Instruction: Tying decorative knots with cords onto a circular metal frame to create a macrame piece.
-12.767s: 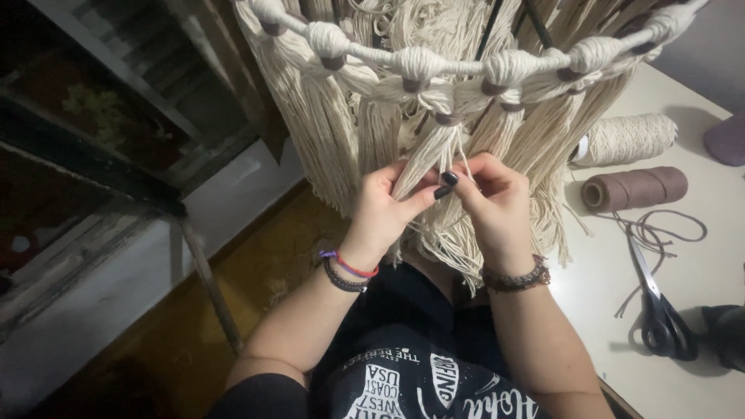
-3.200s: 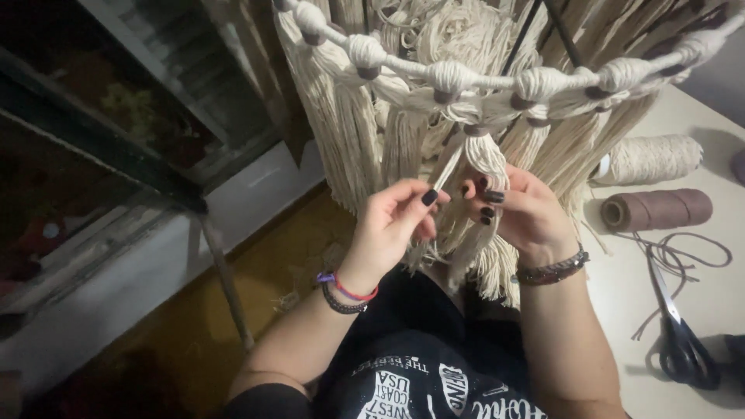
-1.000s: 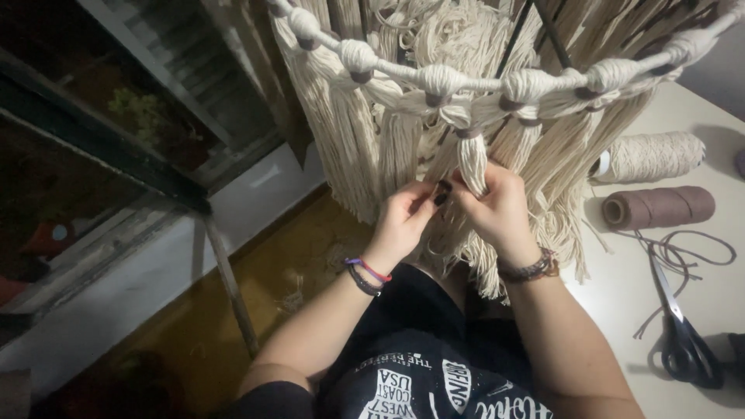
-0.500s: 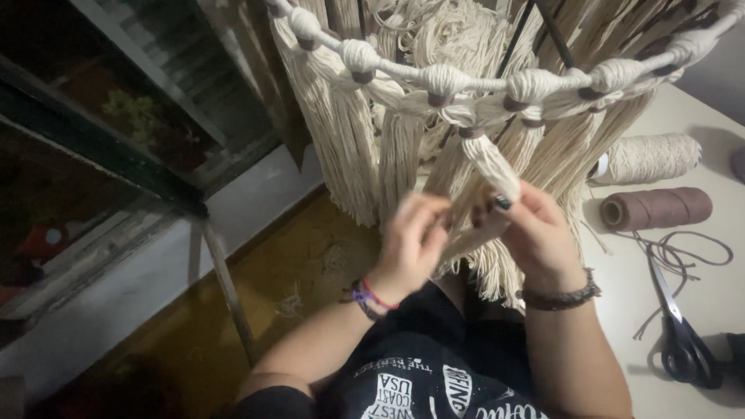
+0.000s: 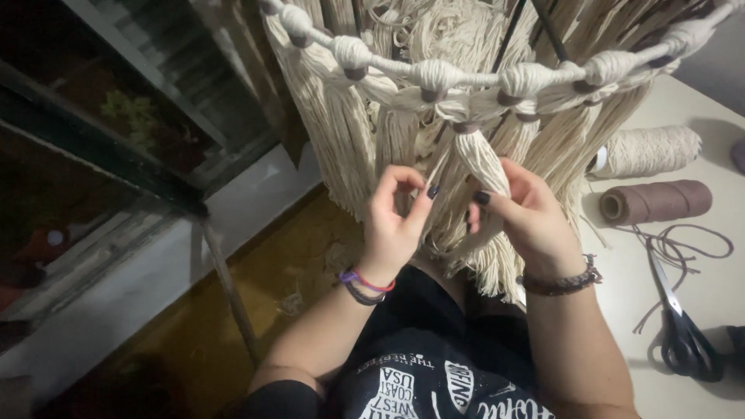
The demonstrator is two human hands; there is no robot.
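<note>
**Both hands on one cream tassel under the macramé ring**

Head view: my left hand (image 5: 396, 221) was raised in front of the hanging macramé piece (image 5: 466, 85), thumb and forefinger curled toward each other with a thin cream strand running down between them; whether the pinch was fully closed on it, I could not tell. My right hand (image 5: 528, 213) sat just beside it, fingers wrapped loosely around the lower part of the tassel (image 5: 479, 159), thumb pressed on its front, so that hand gripped the tassel. The tassel hung from the knotted ring of cord, straight above the right hand and between both hands, its bound neck just under the ring. The left hand was touching only the side strand, just left of the tassel body. More cream fringe hung behind and around both hands.

On the white table (image 5: 698, 341) to my right: a cream cord spool (image 5: 648, 151) lying on its side, a mauve cord spool (image 5: 656, 202) just in front of it, loose mauve cord (image 5: 683, 244) curled near it, and dark scissors (image 5: 683, 334) well apart from my right hand. Bracelets on both wrists. A metal stand leg (image 5: 229, 299) stood to the left, over a yellowish floor.
</note>
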